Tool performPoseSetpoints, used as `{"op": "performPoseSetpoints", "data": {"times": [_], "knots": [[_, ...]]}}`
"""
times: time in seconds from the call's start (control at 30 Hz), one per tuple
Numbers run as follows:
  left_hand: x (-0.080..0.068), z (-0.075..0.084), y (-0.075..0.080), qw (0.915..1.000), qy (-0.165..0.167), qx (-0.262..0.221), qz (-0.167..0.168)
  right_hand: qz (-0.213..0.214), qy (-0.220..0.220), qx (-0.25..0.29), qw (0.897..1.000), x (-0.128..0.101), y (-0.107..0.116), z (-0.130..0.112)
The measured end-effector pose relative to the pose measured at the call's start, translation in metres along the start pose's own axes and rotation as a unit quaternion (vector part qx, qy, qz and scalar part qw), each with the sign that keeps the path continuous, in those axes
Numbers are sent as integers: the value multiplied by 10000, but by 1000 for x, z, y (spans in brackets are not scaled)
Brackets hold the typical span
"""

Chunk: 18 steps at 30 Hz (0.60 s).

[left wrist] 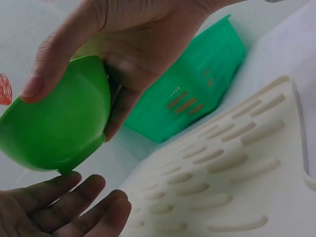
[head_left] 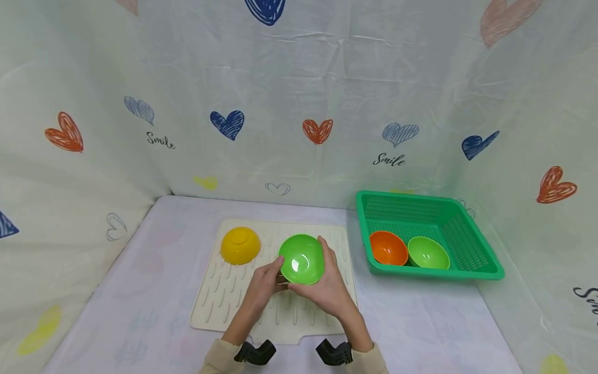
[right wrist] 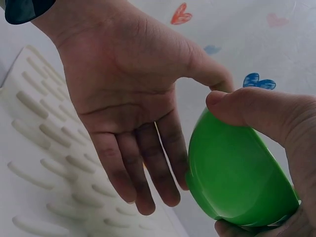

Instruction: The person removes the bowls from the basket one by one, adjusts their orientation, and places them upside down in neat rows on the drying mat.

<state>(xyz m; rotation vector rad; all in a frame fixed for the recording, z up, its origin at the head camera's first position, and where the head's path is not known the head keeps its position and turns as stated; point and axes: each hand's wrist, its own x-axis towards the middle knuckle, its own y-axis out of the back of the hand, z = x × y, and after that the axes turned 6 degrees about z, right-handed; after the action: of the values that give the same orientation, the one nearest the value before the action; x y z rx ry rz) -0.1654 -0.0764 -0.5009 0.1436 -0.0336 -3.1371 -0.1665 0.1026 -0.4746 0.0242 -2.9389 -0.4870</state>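
One green bowl (head_left: 302, 257) sits gripped in right hand (head_left: 330, 288), left hand (head_left: 264, 284) touching it straight-fingered, presumably to steady it, with ribbed mat (head_left: 299, 314) below both.

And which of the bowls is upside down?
The yellow bowl on the mat: its base faces up; the orange bowl and both green bowls show their insides.

The table (head_left: 420, 322) is stretching out pale and whitish, with faint pink patches (head_left: 149, 263) showing across its top. Near the middle, a cream mat (head_left: 217, 306) with raised ridges is lying flat, its cut-out edge facing the near side. Over on the right, a green mesh-walled basket (head_left: 434, 274) is sitting directly on the tabletop, toward the back, just beside the mat without touching it.
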Motion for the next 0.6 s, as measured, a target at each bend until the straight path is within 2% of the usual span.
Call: {"op": "performPoseSetpoints", "data": {"times": [0.33, 0.6], "knots": [[0, -2, 1, 9998, 67, -142, -132, -16, 45, -8, 10000, 0, -1, 3], [2, -6, 5, 9988, 208, -372, -223, -294, -259, -115, 9992, -1, 2, 3]]}}
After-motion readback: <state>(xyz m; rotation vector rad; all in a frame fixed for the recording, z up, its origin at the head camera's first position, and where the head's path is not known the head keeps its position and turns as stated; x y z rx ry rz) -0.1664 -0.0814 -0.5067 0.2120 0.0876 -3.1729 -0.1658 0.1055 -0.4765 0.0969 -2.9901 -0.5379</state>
